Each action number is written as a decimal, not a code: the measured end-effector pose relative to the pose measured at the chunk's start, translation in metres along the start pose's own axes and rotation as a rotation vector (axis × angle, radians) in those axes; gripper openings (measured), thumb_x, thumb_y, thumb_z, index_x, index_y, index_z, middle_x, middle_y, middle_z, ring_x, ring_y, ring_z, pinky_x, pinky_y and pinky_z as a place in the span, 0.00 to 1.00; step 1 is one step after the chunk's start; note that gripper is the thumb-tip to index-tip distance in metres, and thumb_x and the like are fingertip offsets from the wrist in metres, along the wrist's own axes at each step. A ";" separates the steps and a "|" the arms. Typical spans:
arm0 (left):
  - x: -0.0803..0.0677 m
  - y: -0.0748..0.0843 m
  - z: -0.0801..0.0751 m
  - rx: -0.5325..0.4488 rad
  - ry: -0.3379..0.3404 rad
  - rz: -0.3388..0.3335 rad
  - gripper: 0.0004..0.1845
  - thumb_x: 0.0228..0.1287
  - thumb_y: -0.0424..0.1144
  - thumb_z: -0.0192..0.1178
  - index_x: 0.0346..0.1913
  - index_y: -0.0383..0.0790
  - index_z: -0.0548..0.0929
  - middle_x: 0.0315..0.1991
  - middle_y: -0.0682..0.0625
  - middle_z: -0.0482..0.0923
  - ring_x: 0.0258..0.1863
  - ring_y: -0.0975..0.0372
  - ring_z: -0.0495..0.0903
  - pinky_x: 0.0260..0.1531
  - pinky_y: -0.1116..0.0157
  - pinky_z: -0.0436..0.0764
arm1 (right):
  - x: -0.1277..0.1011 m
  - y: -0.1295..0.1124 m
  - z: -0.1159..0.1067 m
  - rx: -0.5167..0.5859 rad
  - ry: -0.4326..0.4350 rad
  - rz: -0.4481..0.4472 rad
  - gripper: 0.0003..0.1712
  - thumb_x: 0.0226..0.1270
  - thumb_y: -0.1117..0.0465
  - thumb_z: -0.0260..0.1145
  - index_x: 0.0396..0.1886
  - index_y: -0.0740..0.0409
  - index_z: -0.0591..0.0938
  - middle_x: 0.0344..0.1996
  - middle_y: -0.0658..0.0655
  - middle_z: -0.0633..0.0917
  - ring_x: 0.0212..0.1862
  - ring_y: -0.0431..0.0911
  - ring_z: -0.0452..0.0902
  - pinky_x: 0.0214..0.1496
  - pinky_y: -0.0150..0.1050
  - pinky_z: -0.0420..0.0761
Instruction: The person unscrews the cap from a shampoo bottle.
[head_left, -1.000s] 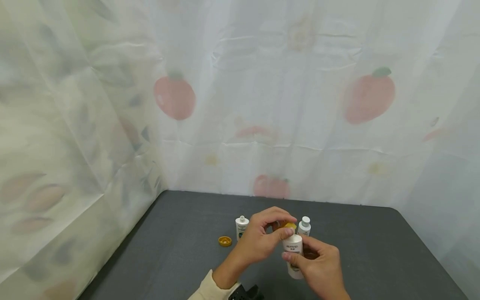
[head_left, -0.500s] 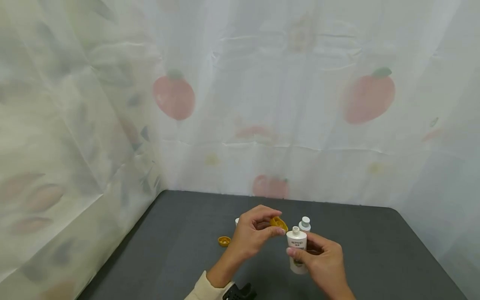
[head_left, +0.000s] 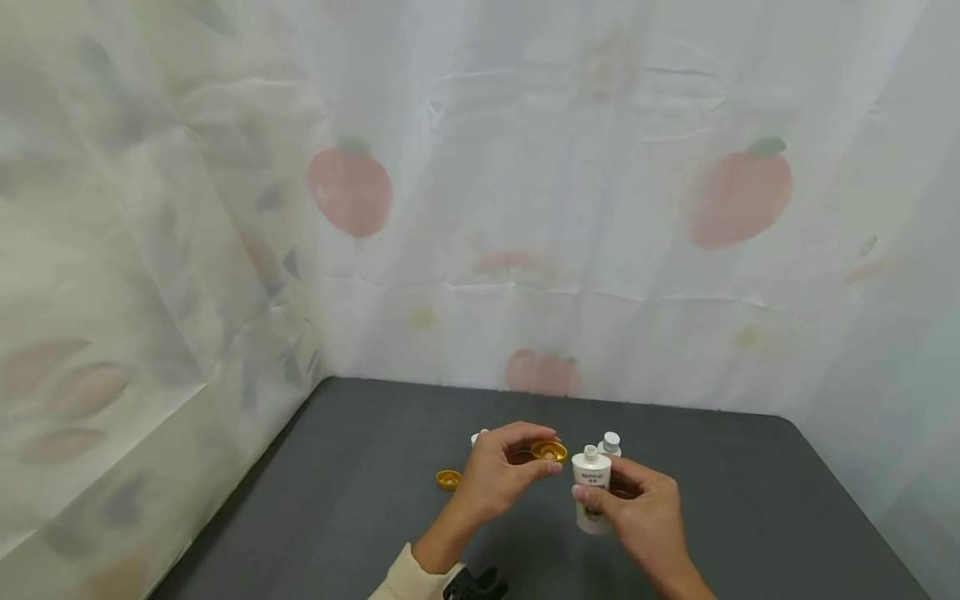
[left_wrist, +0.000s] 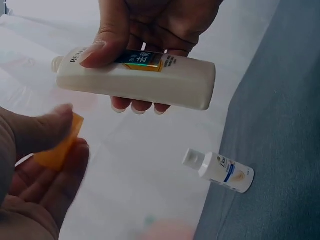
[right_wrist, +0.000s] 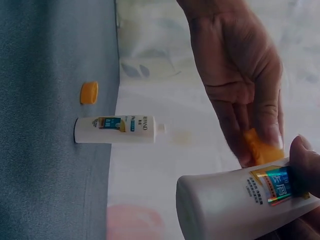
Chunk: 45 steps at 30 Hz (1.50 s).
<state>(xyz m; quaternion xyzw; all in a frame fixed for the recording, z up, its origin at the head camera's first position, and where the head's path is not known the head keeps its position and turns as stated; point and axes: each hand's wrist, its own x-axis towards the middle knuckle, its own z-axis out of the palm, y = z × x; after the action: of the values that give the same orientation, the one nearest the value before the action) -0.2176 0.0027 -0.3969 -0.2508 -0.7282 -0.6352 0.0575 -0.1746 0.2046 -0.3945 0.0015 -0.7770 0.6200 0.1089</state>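
Observation:
Pinched between my left hand's (head_left: 498, 475) thumb and fingers is a gold bottle cap (head_left: 550, 451), its hollow underside showing in the head view. My right hand (head_left: 647, 508) grips a white shampoo bottle (head_left: 592, 471) upright, with its bare neck uncovered at the top. Cap and bottle are a small gap apart. In the left wrist view the right thumb lies across the bottle's label (left_wrist: 145, 61). A second white bottle (right_wrist: 117, 129) with an uncapped neck stands behind my left hand, mostly hidden in the head view. Beside it a second gold cap (head_left: 448, 480) lies on the table.
A smaller white bottle with a white cap (left_wrist: 225, 171) stands on the dark grey table (head_left: 390, 433) behind the held bottle. Pale curtains printed with fruit (head_left: 480, 208) hang along the table's back and left sides.
My left hand has lifted the gold cap off the held bottle, moved it left, and tipped it so the underside shows. The bottle's neck has come into view; my right hand still holds the bottle.

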 end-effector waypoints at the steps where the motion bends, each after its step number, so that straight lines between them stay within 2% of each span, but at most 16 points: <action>1: 0.000 -0.001 0.000 0.026 -0.001 0.002 0.19 0.61 0.33 0.75 0.56 0.40 0.88 0.52 0.42 0.88 0.45 0.65 0.90 0.47 0.71 0.87 | 0.001 0.001 0.000 0.001 -0.001 -0.002 0.26 0.51 0.64 0.85 0.53 0.60 0.90 0.43 0.60 0.93 0.38 0.40 0.90 0.41 0.34 0.88; 6: 0.002 -0.003 0.001 0.167 -0.018 0.016 0.18 0.64 0.32 0.73 0.57 0.41 0.88 0.52 0.45 0.87 0.46 0.62 0.89 0.45 0.74 0.86 | 0.007 0.005 0.004 0.000 0.000 -0.009 0.27 0.51 0.65 0.85 0.54 0.61 0.90 0.44 0.61 0.93 0.39 0.37 0.89 0.42 0.31 0.87; 12: 0.005 -0.009 0.003 0.300 -0.018 0.044 0.17 0.64 0.32 0.72 0.56 0.40 0.89 0.51 0.47 0.87 0.44 0.65 0.88 0.43 0.73 0.86 | 0.017 0.009 0.010 0.012 0.011 -0.022 0.26 0.49 0.69 0.84 0.51 0.63 0.90 0.42 0.62 0.93 0.38 0.35 0.89 0.42 0.30 0.87; 14: 0.006 -0.011 0.004 0.319 -0.001 0.046 0.16 0.63 0.33 0.73 0.54 0.41 0.89 0.49 0.48 0.88 0.42 0.66 0.87 0.42 0.73 0.86 | 0.021 0.010 0.012 0.022 0.013 -0.023 0.26 0.49 0.70 0.84 0.52 0.64 0.90 0.42 0.63 0.93 0.38 0.35 0.88 0.41 0.30 0.87; 21: 0.007 -0.017 0.006 0.378 0.068 0.034 0.15 0.63 0.37 0.74 0.52 0.43 0.91 0.47 0.48 0.91 0.43 0.59 0.90 0.42 0.71 0.86 | 0.030 0.016 0.016 0.029 0.002 -0.025 0.26 0.51 0.71 0.83 0.53 0.66 0.89 0.44 0.65 0.92 0.38 0.36 0.87 0.40 0.31 0.87; 26: 0.009 -0.017 0.007 0.435 0.108 0.023 0.15 0.62 0.37 0.75 0.52 0.43 0.91 0.46 0.48 0.92 0.44 0.58 0.90 0.40 0.71 0.86 | 0.035 0.018 0.017 0.018 0.006 -0.021 0.27 0.52 0.70 0.83 0.54 0.66 0.89 0.44 0.65 0.92 0.39 0.38 0.88 0.40 0.31 0.87; 35: 0.011 -0.020 0.009 0.474 0.119 -0.014 0.16 0.61 0.35 0.75 0.52 0.41 0.91 0.46 0.45 0.92 0.43 0.57 0.91 0.38 0.72 0.86 | 0.042 0.024 0.021 -0.002 0.017 -0.046 0.25 0.51 0.72 0.82 0.52 0.68 0.89 0.43 0.67 0.91 0.39 0.39 0.88 0.41 0.37 0.89; 40: 0.011 -0.024 0.011 0.519 0.148 -0.011 0.16 0.60 0.34 0.76 0.52 0.40 0.91 0.45 0.45 0.92 0.42 0.57 0.91 0.38 0.71 0.87 | 0.046 0.028 0.023 -0.009 0.017 -0.038 0.24 0.51 0.73 0.82 0.51 0.68 0.89 0.41 0.67 0.92 0.38 0.39 0.87 0.41 0.36 0.88; 45: 0.011 -0.029 0.013 0.545 0.172 -0.009 0.16 0.59 0.34 0.76 0.51 0.41 0.91 0.44 0.46 0.92 0.41 0.58 0.91 0.38 0.70 0.87 | 0.049 0.032 0.025 -0.020 0.022 -0.035 0.24 0.50 0.73 0.82 0.50 0.69 0.89 0.41 0.67 0.91 0.39 0.42 0.88 0.42 0.40 0.90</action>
<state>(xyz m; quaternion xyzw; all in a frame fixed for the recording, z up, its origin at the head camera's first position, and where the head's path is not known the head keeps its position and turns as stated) -0.2370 0.0162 -0.4206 -0.1683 -0.8657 -0.4351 0.1816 -0.2314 0.1947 -0.4218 0.0072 -0.7818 0.6101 0.1284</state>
